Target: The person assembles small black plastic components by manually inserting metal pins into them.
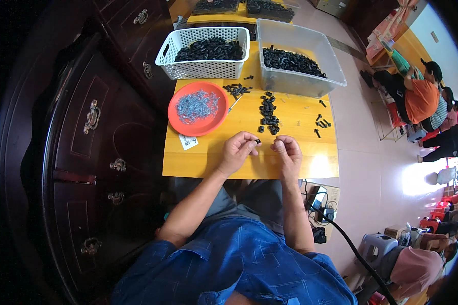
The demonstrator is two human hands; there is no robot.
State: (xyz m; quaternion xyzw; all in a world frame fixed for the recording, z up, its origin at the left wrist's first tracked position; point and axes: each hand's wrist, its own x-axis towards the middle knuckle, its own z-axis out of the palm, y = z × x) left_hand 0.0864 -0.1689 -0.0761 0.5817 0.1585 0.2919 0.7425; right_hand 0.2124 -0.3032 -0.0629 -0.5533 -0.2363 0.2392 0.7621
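Over the near part of the yellow table [203, 161], my left hand [234, 154] pinches a small black plastic part [258, 142] between thumb and fingertips. Just to its right, my right hand [289, 155] is closed in a pinch. Whatever those fingertips hold is too small to make out. The hands are apart. Beyond them lies a strip of loose small black pieces [267, 109]. To the left, a red plate [174, 113] bears a heap of fine silvery metal bits [197, 105]. Black stem-shaped parts [236, 90] lie beside the plate.
A white perforated basket [208, 70] and a clear plastic bin [300, 87], both with black parts, stand at the back. Several black pieces [322, 123] lie at right, a white card [188, 142] at left. Dark drawers [86, 152] flank the left; other people [423, 101] sit far right.
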